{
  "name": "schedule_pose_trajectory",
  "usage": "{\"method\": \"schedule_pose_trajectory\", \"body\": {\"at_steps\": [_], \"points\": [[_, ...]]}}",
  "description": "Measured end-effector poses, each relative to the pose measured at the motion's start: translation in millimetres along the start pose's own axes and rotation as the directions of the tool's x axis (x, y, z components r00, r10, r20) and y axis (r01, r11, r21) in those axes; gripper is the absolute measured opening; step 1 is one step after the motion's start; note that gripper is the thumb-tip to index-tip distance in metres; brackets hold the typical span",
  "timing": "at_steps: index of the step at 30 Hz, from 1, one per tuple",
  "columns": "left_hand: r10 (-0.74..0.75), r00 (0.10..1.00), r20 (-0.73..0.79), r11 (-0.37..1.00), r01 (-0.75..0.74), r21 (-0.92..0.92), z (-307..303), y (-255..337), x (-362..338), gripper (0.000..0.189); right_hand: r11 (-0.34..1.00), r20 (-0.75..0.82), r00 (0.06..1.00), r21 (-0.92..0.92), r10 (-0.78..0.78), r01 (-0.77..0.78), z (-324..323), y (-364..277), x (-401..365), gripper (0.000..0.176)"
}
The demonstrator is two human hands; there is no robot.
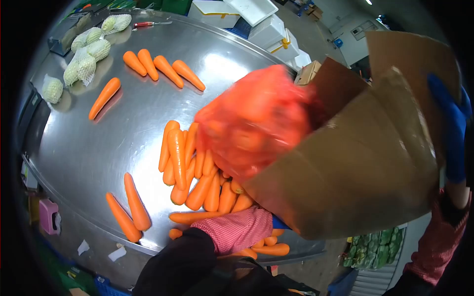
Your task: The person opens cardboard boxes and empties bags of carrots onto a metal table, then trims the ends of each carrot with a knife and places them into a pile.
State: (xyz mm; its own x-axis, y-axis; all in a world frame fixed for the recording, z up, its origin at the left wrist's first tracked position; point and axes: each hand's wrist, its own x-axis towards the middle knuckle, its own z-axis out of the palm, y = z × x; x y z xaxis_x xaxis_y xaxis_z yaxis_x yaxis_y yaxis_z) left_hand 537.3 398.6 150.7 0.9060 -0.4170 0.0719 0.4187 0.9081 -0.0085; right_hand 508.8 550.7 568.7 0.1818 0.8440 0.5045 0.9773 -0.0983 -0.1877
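A brown cardboard box [355, 167] is tipped over the steel table, its open mouth facing left. Out of it hangs a red plastic bag [252, 118], blurred, with rounded shapes inside. A heap of carrots [197, 167] lies against the bag's lower side. My right hand [452, 123], in a blue glove, grips the box's far right wall. Of my left hand [281, 223] only a bit of blue glove shows, under the box's lower edge, holding it from below; its fingers are hidden. A checked sleeve [242, 229] covers that forearm, above more carrots.
Loose carrots [168, 71] lie apart on the steel table [148, 106]. Fruits in white foam nets [81, 64] and a red-handled knife [150, 23] are at the far left edge. White foam boxes [269, 32] stand behind; a crate of green vegetables [375, 249] sits lower right.
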Motion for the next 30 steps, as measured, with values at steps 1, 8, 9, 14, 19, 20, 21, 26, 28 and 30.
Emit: {"method": "schedule_pose_trajectory", "body": {"at_steps": [1,8,9,14,19,20,21,26,28,30], "points": [[-0.005,1.000,0.008,1.000,0.005,-0.009,2,-3,2,0.058,1.000,-0.048,0.998,-0.011,0.028,-0.029,-7,4,-4,0.032],[-0.025,1.000,-0.007,1.000,0.025,-0.008,7,-13,1,0.058,0.992,-0.263,0.960,-0.054,0.093,-0.111,-92,25,-51,0.034],[-0.025,1.000,-0.014,1.000,0.025,-0.004,6,-12,-1,0.058,0.992,-0.230,0.966,0.008,0.121,-0.122,-114,41,-61,0.036],[-0.006,0.997,-0.076,0.999,0.010,0.049,2,-6,-12,0.057,0.918,-0.452,0.802,0.132,0.391,-0.373,-238,276,-157,0.043],[-0.022,0.969,-0.246,0.985,0.063,0.160,-12,20,-11,0.058,0.737,-0.655,0.387,0.415,0.649,-0.533,-284,431,-328,0.047],[0.026,0.939,-0.343,0.969,0.060,0.240,0,23,-17,0.059,0.698,-0.655,0.305,0.495,0.692,-0.518,-281,448,-362,0.048],[0.086,0.899,-0.430,0.945,0.063,0.320,12,29,-26,0.060,0.678,-0.657,0.216,0.611,0.722,-0.409,-268,464,-394,0.051],[0.444,0.742,-0.502,0.578,0.191,0.793,78,56,-75,0.051,0.452,-0.485,-0.090,0.857,0.870,-0.248,-119,515,-529,0.048],[0.757,0.649,-0.079,0.163,-0.071,0.984,60,71,-101,0.040,0.478,-0.496,-0.036,0.852,0.868,-0.214,-30,473,-526,0.043],[0.826,0.516,0.229,-0.336,0.124,0.934,74,80,-135,0.042,0.476,-0.500,-0.027,0.839,0.866,-0.263,39,452,-530,0.044]]}}
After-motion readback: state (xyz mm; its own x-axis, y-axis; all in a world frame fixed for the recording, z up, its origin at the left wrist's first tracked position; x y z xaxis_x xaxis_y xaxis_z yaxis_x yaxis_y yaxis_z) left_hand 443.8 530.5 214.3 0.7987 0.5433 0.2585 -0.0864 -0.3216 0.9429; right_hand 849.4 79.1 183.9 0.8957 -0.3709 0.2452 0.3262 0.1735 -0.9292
